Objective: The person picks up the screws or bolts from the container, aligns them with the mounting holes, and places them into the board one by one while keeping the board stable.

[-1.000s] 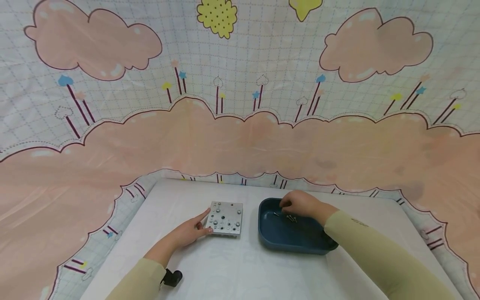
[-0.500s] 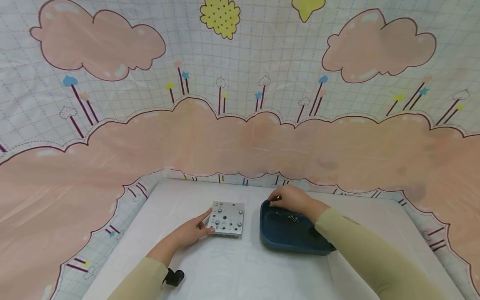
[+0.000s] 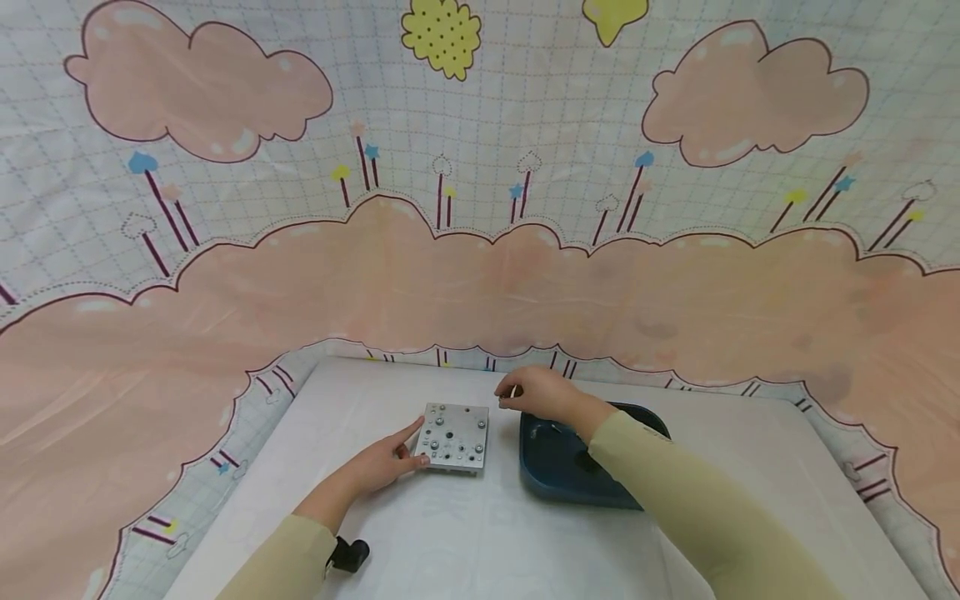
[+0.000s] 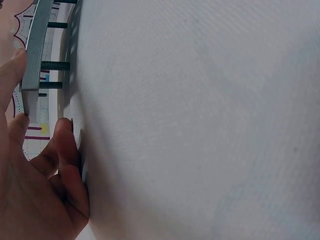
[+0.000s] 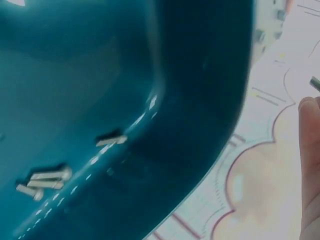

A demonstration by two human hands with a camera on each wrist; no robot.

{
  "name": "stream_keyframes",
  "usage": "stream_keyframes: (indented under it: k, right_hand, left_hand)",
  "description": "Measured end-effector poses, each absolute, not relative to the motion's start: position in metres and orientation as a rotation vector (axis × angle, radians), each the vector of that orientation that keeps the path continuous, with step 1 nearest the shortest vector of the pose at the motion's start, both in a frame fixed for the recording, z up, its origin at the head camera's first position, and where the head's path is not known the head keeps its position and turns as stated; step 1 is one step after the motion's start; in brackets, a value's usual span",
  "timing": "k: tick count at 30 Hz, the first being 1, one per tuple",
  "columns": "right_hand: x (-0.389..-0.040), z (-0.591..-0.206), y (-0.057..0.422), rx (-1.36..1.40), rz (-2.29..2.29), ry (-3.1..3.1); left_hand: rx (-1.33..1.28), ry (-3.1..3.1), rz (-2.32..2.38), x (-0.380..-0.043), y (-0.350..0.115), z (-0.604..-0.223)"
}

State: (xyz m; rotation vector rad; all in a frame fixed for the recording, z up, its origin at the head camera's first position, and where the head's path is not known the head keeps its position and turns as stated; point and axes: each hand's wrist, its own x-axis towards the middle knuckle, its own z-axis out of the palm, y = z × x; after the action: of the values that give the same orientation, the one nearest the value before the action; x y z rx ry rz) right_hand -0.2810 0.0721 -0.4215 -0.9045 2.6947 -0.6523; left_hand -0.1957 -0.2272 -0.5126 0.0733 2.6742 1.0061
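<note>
A square metal plate (image 3: 459, 437) with holes and several screw heads lies on the table, and threaded screw shanks (image 4: 56, 65) stick out beneath it. My left hand (image 3: 378, 462) holds its left side, thumb at the near corner and index finger along the edge; the other fingers are curled in. Between the plate and the blue bin (image 3: 555, 492), my right hand (image 3: 543, 393) is raised, pinching a small screw (image 5: 315, 84) whose threaded end shows past the fingertip. Several loose screws (image 5: 47, 176) lie inside the bin.
A white-covered table (image 3: 480, 550) bears everything. A patterned cloth (image 3: 480, 292) hangs behind it. A black wrist device (image 3: 348, 554) sits at the left sleeve. My right forearm crosses over the bin and covers part of it.
My right hand has come up out of the bin and moved left past its rim with the screw. The left hand and the plate have stayed in place.
</note>
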Motion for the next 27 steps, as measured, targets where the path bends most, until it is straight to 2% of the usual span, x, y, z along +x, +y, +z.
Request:
stream_keyframes:
  k: [16, 27]
  right_hand:
    - [-0.277, -0.437, 0.010, -0.978, -0.596, 2.619]
    - [-0.274, -0.452, -0.009, -0.866, -0.615, 2.593]
  left_hand:
    - [0.051, 2.664, 0.986, -0.195, -0.231, -0.519]
    - [0.057, 2.673, 0.984, -0.198, -0.230, -0.518]
